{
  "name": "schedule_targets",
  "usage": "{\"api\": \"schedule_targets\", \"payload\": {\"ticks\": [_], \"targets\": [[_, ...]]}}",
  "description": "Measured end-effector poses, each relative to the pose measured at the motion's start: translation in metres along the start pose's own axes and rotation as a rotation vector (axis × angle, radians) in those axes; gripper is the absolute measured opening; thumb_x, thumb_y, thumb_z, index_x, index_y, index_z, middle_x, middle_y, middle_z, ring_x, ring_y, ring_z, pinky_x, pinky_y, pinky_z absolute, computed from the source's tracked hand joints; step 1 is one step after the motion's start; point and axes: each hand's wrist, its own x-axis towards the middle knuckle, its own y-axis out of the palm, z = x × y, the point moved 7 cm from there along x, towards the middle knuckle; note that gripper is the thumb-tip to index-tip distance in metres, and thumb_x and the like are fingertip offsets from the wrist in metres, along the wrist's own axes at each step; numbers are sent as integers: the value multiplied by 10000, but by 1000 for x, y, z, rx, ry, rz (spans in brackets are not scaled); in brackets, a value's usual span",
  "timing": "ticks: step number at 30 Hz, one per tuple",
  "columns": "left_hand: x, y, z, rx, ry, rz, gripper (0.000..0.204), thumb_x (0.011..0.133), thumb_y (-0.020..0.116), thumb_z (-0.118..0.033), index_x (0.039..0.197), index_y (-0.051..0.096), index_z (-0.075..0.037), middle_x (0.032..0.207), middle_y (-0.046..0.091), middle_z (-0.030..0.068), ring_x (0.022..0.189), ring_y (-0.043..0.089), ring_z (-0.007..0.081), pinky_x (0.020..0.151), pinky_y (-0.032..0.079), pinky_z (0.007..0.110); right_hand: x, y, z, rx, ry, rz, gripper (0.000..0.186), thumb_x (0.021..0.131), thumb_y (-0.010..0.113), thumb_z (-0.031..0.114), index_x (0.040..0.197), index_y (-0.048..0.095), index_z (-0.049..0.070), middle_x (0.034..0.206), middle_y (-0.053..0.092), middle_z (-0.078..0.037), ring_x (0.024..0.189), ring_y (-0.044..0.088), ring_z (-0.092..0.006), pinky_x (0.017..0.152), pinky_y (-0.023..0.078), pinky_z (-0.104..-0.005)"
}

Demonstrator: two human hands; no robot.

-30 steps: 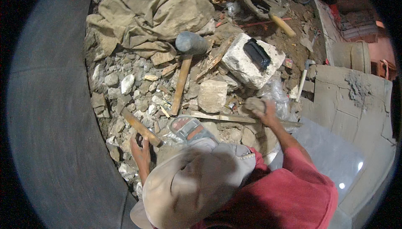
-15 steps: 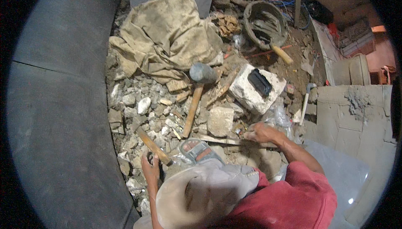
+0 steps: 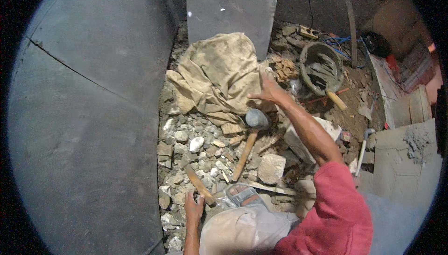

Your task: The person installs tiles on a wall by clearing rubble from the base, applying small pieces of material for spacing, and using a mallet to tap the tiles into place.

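Note:
My right hand (image 3: 270, 89) reaches forward to the right edge of a crumpled beige cloth (image 3: 219, 71). Its thumb and fingers are spread, with the thumb over the cloth's edge; whether it presses on the cloth I cannot tell. Low on the left, my left hand (image 3: 193, 207) hangs over the rubble, thumb and fingers apart, beside a wooden stick (image 3: 199, 185). A rubber mallet (image 3: 256, 120) with a wooden handle lies between the hands. Under my right forearm is a pale stone block (image 3: 298, 141), mostly covered by the arm.
Broken stones (image 3: 196, 144) cover the ground. A squarish stone (image 3: 271, 168) lies before my sandalled foot (image 3: 242, 194). At the far right stands a mortar-smeared bucket (image 3: 322, 66) with a wooden-handled tool (image 3: 336, 100). Grey panels (image 3: 93, 129) rise on the left.
My right hand has moved from the thin strip beside the squarish stone up and forward to the cloth. My left hand stays by the wooden stick. The view has shifted.

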Motion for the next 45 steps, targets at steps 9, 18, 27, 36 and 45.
{"api": "schedule_targets", "payload": {"ticks": [9, 18, 27, 36, 45], "targets": [[-6, -8, 12, 49, -16, -40, 412, 792, 630, -229, 1100, 499, 12, 1022, 528, 215, 967, 517, 389, 840, 423, 426, 65, 22, 102, -441, -442, 55, 163, 802, 507, 144, 810, 626, 34, 874, 646, -151, 811, 647, -295, 603, 520, -417], [-9, -20, 10, 5, 24, -78, 410, 800, 626, -208, 1113, 498, 24, 1044, 522, 216, 984, 508, 367, 872, 407, 408, 141, -278, 142, 280, -340, -693, 300, 886, 457, 254, 980, 603, 10, 867, 611, -110, 783, 583, -238, 707, 478, -365], [-12, -25, 15, -46, -36, -72, 444, 815, 614, -205, 1190, 473, -14, 1161, 503, 223, 1094, 479, 386, 929, 390, 406, 124, -384, 165, 355, -453, -930, 319, 887, 464, 278, 1033, 583, 20, 911, 610, -166, 800, 593, -294, 708, 480, -382], [-14, -57, 16, 59, -42, 6, 456, 814, 618, -222, 1199, 472, -25, 1173, 499, 216, 1091, 489, 382, 910, 410, 406, 136, -387, 158, 334, -465, -953, 348, 888, 471, 302, 1086, 563, 30, 956, 609, -222, 818, 603, -349, 709, 482, -399], [-65, -112, 60, 406, -6, 302, 490, 847, 575, -301, 1228, 449, -19, 1205, 497, 215, 1122, 472, 377, 958, 370, 438, 197, -179, 66, -586, -280, -212, 292, 897, 467, 268, 1061, 522, 33, 1000, 605, -205, 927, 590, -377, 755, 479, -430]]}}
